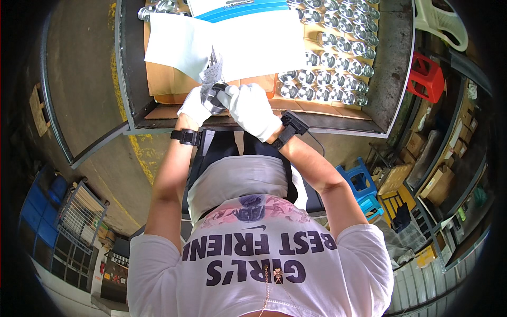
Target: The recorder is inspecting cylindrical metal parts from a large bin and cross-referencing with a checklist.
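Note:
My left hand [194,107], in a white glove, grips a shiny metal piston [212,107] with a dark round end over the near edge of the table. From the other side my right hand [250,107], gloved too, closes its fingers on the dark end of the same piston. Just beyond it a crumpled strip of printed paper [213,71] stands up; whether a hand holds it I cannot tell. White sheets [259,45] lie on the table beyond my hands. To their right, several rows of similar pistons [327,76] stand on cardboard.
The table has a raised metal rim [391,63]. A blue-edged folder or sheet [248,9] and more metal parts [166,6] lie at its far side. Right of it are a red stool [425,77], a pale plastic chair [441,24], blue stools [362,182] and shelves with boxes [438,187].

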A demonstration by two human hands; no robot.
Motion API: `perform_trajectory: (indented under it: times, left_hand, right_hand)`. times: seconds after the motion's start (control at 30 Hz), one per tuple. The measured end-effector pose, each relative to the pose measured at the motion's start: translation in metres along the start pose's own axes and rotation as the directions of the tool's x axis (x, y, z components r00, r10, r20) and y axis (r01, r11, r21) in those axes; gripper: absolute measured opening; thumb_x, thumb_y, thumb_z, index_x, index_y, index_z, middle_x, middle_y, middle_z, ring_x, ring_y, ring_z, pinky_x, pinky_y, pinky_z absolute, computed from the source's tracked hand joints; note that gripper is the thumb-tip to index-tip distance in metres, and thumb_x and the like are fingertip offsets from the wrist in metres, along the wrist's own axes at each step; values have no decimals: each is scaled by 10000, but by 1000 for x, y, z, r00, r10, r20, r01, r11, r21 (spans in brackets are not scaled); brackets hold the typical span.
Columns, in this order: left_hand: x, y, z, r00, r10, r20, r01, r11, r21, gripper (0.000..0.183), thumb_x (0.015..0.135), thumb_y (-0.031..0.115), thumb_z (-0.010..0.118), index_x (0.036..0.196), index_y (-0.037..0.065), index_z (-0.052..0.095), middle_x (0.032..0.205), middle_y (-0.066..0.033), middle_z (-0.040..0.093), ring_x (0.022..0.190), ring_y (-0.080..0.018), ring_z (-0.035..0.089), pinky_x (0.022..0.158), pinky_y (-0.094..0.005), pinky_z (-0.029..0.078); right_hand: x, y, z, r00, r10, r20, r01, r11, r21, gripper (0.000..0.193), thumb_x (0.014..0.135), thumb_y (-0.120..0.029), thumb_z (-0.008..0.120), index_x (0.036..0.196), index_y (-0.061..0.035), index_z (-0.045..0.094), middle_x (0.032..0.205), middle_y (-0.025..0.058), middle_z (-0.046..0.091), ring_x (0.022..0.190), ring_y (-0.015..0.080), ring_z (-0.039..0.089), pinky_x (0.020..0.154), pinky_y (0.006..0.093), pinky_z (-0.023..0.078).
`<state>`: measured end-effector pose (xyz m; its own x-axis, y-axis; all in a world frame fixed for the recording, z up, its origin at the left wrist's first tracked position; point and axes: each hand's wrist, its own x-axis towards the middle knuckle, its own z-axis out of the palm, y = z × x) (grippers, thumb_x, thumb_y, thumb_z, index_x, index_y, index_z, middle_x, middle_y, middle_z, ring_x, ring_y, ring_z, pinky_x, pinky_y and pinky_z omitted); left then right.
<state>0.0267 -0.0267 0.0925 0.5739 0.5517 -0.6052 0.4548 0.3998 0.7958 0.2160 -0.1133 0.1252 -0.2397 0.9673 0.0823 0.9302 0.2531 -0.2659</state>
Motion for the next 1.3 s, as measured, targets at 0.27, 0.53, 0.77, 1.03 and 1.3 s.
perform_trajectory:
  times: [0.27,0.53,0.77,1.03,1.3]
  left_hand:
    - [-3,2,2,999,-31,25,32,999,-35,364,822,97,791,1166,17,700,1042,-39,753,930,-100,667,865,-279,540]
    - [-1,-4,10,989,-147,15,144,930,-338,399,804,87,804,1182,20,692,1044,-35,748,935,-120,672,885,-288,538]
    - [3,-8,12,995,-91,-41,85,988,-133,336,856,50,761,1183,13,691,1083,-45,739,947,-129,655,883,-287,536]
    - [1,18,18,998,-11,-54,16,995,95,324,888,112,761,1186,4,696,1077,-54,743,933,-118,657,856,-288,541]
    - [-6,25,17,997,-16,-70,29,980,196,364,880,186,780,1209,57,695,1139,-97,749,1042,-195,702,922,-320,532]
  right_hand:
    - [-3,1,1,998,-61,17,60,997,46,238,904,-176,598,1128,-116,650,850,47,538,698,190,531,641,349,438]
    - [-6,3,6,993,-115,37,112,992,58,189,906,-166,575,1075,-122,648,833,33,572,674,177,551,608,338,443]
    - [-7,4,15,994,47,-96,-17,955,297,127,894,-147,587,997,-131,661,801,58,571,655,217,584,571,380,463]
    - [-6,12,5,979,190,73,-197,793,576,255,818,-92,639,1069,-103,687,948,117,658,789,320,671,694,427,552]
    - [-9,14,12,960,243,138,-271,689,673,208,840,-102,651,1044,-91,688,991,128,676,846,351,674,754,431,556]
